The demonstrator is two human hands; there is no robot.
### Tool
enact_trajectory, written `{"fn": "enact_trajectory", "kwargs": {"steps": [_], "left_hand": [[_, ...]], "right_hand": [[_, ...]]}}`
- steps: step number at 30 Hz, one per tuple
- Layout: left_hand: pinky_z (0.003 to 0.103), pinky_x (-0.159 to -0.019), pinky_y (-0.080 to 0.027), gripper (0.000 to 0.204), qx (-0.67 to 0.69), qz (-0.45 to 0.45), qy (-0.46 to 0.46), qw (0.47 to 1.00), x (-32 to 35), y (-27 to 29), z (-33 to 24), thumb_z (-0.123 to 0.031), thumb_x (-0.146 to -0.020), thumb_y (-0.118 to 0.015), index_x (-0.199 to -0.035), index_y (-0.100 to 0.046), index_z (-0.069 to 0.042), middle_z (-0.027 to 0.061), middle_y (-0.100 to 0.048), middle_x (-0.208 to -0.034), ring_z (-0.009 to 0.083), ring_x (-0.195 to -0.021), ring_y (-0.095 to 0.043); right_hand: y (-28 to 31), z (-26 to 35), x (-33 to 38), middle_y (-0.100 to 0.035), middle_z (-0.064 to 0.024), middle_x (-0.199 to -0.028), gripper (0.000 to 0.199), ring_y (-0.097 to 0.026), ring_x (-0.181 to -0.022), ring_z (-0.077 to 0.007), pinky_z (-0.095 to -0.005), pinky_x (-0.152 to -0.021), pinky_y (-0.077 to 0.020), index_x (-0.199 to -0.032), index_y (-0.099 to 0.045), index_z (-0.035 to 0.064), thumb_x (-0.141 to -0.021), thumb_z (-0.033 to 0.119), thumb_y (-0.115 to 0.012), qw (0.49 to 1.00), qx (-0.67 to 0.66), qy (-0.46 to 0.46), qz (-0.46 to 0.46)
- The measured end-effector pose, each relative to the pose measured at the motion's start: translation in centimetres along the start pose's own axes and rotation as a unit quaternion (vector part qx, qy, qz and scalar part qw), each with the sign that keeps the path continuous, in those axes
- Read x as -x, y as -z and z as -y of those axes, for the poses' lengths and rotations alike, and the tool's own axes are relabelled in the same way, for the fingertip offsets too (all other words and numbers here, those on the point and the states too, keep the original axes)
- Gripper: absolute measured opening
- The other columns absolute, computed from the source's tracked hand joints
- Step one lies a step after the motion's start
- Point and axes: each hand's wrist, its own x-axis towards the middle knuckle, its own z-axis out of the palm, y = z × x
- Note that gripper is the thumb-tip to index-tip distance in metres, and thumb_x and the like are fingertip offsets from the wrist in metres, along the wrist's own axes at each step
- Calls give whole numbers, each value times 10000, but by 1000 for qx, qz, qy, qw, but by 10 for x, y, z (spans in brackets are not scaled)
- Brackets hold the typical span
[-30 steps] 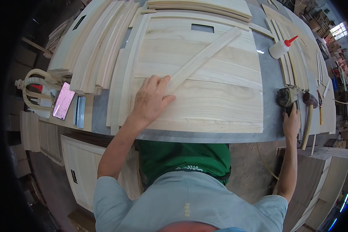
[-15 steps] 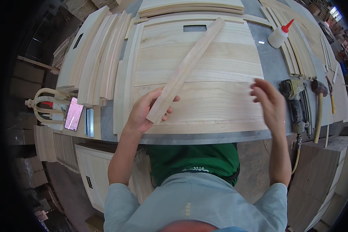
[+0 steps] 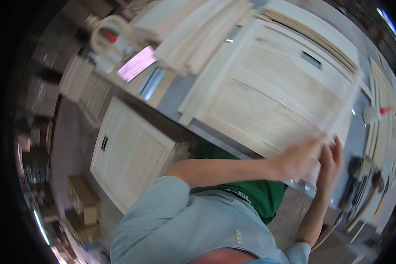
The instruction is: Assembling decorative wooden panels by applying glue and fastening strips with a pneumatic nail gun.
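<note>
A pale wooden panel [image 3: 268, 97] with a dark rectangular slot lies slantwise on the grey table. Along its right edge runs what looks like the light wooden strip [image 3: 348, 103], blurred. My left arm reaches across my body, and my left hand [image 3: 297, 162] is at the panel's near right corner, its fingers smeared by motion. Close beside it, my right hand [image 3: 329, 169] points upward with fingers stretched and somewhat apart, at the strip's near end. Whether either hand presses or grips the strip is hidden by overlap and blur.
A glue bottle [image 3: 373, 114] with a red tip stands to the right, near a power tool [image 3: 354, 176] and a hammer [image 3: 376, 182]. Left are stacked boards [image 3: 202, 35] and a phone [image 3: 136, 64]. More panels [image 3: 127, 154] lean below the table edge.
My view has turned, swinging the table clockwise. The strip has left its diagonal place in my left hand for the panel's right edge. My left hand has crossed right, joining my right hand.
</note>
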Motion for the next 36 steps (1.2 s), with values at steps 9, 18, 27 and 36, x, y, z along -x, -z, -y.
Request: {"fn": "enact_trajectory", "kwargs": {"steps": [9, 18, 27, 36], "left_hand": [[461, -735, -494, 822, 72, -19, -112, 991, -15, -67, -15, -55, -798, -548, -1405, -10, 79, 345, -499, -1100, 436, -864, -587], [433, -755, -483, 341, -89, 96, -71, 989, -36, -32, -4, -93, -775, -575, -1072, -520, 67, 227, -585, -932, 368, -834, -606], [419, -813, -467, 164, -165, 53, -126, 977, -77, -47, 25, -114, -753, -584, -849, -581, 19, 183, -591, -888, 336, -923, -572], [414, -937, -421, 323, -183, 33, -251, 950, -132, -58, 44, -61, -755, -588, -1067, -583, 23, 184, -582, -1087, 346, -1052, -524]], "right_hand": [[57, -6, 3, -570, -73, -1073, 480, -522, -854, -101, -215, -724, -428, -1348, -389, -40, -904, 63, -539, 997, -24, 42, -54], [100, -16, 13, -577, -26, -1032, 466, -438, -752, -67, -197, -678, -375, -1333, -425, -27, -891, 85, -520, 977, 155, 50, -135], [121, -20, 16, -559, -62, -1143, 473, -509, -888, -130, -232, -801, -409, -1327, -426, -38, -883, 81, -538, 956, 218, 7, -196], [116, -10, 11, -557, -133, -1126, 444, -538, -1036, -226, -305, -907, -415, -1220, -506, -42, -801, 64, -608, 919, 351, 37, -172]]}}
